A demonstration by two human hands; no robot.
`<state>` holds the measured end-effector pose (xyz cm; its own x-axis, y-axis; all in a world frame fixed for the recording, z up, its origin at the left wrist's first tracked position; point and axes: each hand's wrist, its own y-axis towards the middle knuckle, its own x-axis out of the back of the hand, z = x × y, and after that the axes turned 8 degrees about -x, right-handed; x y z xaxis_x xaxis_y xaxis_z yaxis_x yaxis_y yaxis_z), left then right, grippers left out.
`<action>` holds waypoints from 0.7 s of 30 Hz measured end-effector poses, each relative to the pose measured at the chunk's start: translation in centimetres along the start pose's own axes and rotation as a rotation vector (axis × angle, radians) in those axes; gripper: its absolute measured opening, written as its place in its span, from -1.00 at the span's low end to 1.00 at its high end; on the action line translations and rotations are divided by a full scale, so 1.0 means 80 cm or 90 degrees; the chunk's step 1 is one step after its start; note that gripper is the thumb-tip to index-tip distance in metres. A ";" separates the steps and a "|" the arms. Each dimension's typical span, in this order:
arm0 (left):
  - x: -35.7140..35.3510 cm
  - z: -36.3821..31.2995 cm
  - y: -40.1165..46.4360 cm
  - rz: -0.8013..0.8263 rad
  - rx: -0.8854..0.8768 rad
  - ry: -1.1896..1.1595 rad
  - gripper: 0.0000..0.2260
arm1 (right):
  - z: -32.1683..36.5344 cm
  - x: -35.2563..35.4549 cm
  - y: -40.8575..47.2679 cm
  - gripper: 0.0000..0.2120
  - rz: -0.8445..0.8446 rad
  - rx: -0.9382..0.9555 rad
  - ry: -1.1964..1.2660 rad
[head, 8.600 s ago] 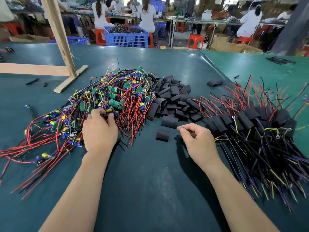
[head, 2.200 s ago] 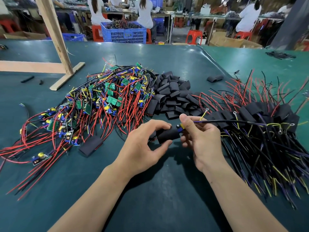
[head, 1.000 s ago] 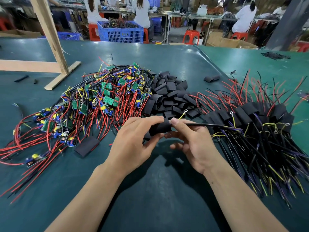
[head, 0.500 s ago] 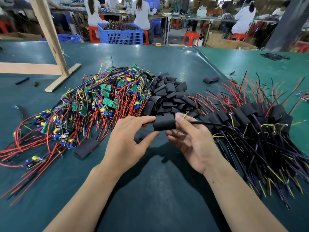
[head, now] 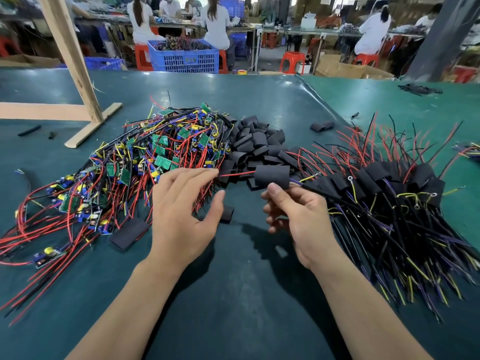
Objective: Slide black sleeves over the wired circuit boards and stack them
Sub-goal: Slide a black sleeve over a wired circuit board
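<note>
My right hand [head: 298,216] holds a black sleeve [head: 271,176] with a wired board inside it, thumb under the sleeve and fingers curled round its dark wires. A red wire sticks out of the sleeve's left end toward my left hand [head: 181,211], which hovers with fingers spread and thumb apart, gripping nothing. The heap of bare green and blue circuit boards [head: 161,157] with red wires lies at the left. Behind the hands is a pile of loose black sleeves [head: 257,144]. Finished sleeved boards [head: 389,183] lie stacked at the right.
One loose sleeve [head: 227,214] lies between my hands, and a flat one [head: 128,233] lies by the board heap. A wooden frame [head: 78,74] stands at the back left. A stray sleeve [head: 322,126] lies farther back. A blue crate [head: 184,58] and seated people are beyond the table.
My left hand has let go of the sleeve and drawn back to the left. The right hand now holds the sleeved board alone, a little farther right.
</note>
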<state>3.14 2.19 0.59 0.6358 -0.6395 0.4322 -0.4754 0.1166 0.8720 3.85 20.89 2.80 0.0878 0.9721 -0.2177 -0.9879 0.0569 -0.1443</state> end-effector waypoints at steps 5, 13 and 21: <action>0.001 -0.003 0.000 0.028 0.027 -0.029 -0.74 | 0.007 0.004 0.007 -0.80 -0.163 0.102 0.109; 0.001 -0.004 0.000 0.046 0.035 -0.061 -0.76 | 0.012 0.027 0.020 -0.87 -0.298 -0.009 0.294; 0.002 -0.001 -0.003 0.140 0.074 -0.042 -0.79 | 0.011 0.024 0.018 -0.81 -0.257 -0.013 0.217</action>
<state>3.45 2.11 0.45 0.4702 -0.6577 0.5885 -0.6669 0.1721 0.7250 2.47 23.00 3.00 0.5003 0.7443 -0.4424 -0.8647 0.4030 -0.2998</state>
